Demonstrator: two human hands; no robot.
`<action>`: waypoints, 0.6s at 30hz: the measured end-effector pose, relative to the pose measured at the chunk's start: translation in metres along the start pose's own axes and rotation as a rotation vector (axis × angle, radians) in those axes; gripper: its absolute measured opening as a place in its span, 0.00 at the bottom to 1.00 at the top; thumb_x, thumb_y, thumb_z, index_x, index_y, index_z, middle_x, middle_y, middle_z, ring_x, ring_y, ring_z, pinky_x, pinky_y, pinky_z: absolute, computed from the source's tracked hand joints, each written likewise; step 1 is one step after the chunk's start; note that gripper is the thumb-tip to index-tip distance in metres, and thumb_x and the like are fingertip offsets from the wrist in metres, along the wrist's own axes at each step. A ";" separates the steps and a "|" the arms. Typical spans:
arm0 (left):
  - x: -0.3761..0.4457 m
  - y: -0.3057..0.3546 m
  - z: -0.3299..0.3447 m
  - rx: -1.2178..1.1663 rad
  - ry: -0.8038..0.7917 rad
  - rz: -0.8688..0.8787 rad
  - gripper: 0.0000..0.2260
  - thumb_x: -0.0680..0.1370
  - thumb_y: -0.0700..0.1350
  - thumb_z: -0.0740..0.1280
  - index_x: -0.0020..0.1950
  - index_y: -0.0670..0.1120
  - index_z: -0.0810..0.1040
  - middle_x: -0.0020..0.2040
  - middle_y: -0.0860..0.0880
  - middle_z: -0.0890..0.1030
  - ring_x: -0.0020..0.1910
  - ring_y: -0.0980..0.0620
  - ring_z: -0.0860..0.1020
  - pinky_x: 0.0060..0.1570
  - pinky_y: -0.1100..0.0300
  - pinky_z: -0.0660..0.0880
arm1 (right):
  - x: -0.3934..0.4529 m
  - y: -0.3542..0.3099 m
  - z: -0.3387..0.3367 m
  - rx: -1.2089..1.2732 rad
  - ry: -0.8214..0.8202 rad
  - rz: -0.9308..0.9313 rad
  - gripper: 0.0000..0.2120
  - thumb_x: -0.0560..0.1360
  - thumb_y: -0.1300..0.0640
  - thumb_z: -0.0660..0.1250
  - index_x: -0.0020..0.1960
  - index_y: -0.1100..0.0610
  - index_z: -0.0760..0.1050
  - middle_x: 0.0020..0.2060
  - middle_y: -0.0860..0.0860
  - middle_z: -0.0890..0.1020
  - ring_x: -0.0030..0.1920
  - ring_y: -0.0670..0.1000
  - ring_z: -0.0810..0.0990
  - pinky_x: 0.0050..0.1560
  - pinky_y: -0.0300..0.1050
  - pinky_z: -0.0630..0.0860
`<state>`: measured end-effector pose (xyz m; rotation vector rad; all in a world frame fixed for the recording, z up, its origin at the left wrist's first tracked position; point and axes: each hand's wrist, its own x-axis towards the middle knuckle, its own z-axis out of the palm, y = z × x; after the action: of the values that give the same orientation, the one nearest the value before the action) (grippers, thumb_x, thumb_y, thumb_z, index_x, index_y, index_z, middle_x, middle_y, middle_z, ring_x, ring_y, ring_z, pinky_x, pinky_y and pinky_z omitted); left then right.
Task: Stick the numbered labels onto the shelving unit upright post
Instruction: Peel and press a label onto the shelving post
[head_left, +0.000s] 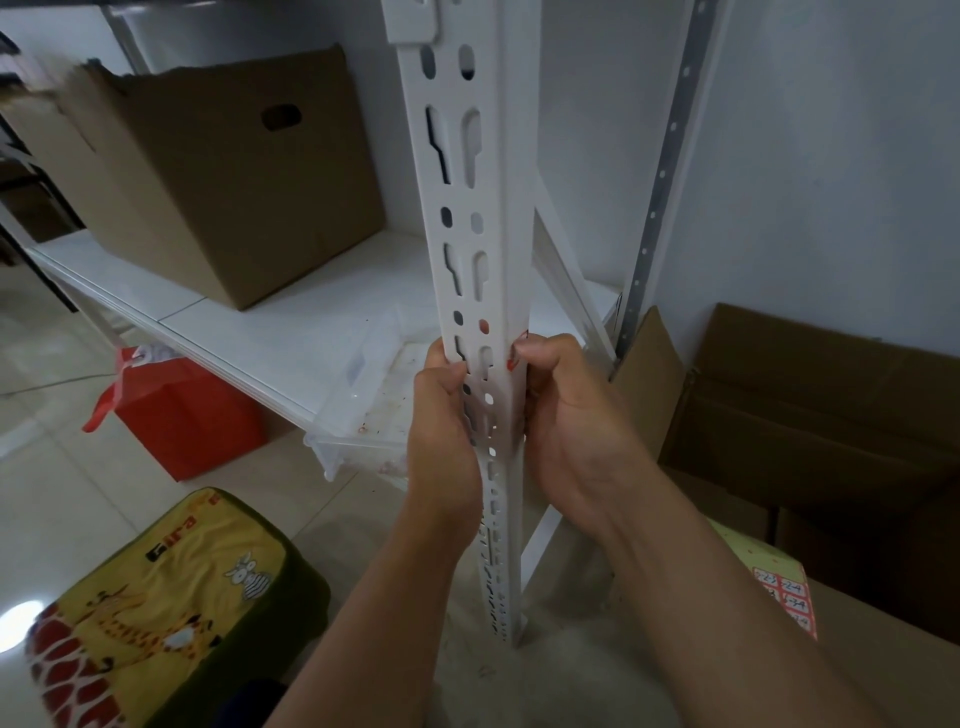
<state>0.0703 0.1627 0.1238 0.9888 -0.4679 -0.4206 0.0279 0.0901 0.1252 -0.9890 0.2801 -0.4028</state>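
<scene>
Handwritten numbers on a sheet of red-bordered labels at lower right, lying on a cardboard surface just beyond the right forearm; entries such as "2-4" and "3-4" partly legible, the rest too small or cut off. Dark block characters on the yellow giraffe-and-zebra cushion at lower left, not readable. One white slotted upright post at centre, running from the top edge down to the floor, clasped from both sides at mid-height. Left hand curled round the post's left edge, thumb across the slotted face, fingers hidden behind. Right hand curled against the post's right edge, thumb tip pressing a small red-edged label at the corner, only slivers of red showing beside the thumb; writing on it hidden. Both forearms reaching up from the bottom of the view, wrists nearly level. One white shelf left of the post, carrying one brown cardboard box with a hand-hole, and one clear plastic tray overhanging the shelf edge just beside the left hand. One red paper bag on the tiled floor under the shelf. Flattened and open cartons stacked at right against the wall, beside a second, grey perforated post.
</scene>
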 end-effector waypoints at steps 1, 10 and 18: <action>0.000 0.000 0.000 -0.017 -0.001 -0.005 0.16 0.81 0.39 0.47 0.56 0.37 0.72 0.37 0.51 0.82 0.37 0.58 0.81 0.37 0.67 0.77 | 0.000 -0.001 0.000 0.000 -0.005 0.006 0.15 0.76 0.58 0.58 0.52 0.61 0.82 0.52 0.62 0.83 0.53 0.59 0.80 0.63 0.61 0.72; 0.002 -0.005 -0.003 0.059 0.032 0.022 0.15 0.81 0.38 0.47 0.56 0.38 0.72 0.37 0.53 0.82 0.39 0.59 0.81 0.38 0.67 0.76 | 0.001 -0.007 0.000 -0.026 -0.019 0.040 0.14 0.75 0.59 0.58 0.48 0.59 0.82 0.47 0.57 0.85 0.44 0.52 0.82 0.47 0.44 0.78; 0.002 -0.006 -0.003 0.082 0.052 0.054 0.14 0.81 0.37 0.48 0.48 0.41 0.73 0.36 0.52 0.81 0.38 0.59 0.80 0.38 0.67 0.76 | 0.001 -0.009 0.002 -0.023 -0.001 0.083 0.15 0.73 0.58 0.59 0.52 0.63 0.80 0.45 0.57 0.84 0.41 0.50 0.81 0.45 0.43 0.78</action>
<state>0.0726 0.1605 0.1175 1.0615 -0.4665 -0.3282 0.0279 0.0873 0.1338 -0.9964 0.3243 -0.3247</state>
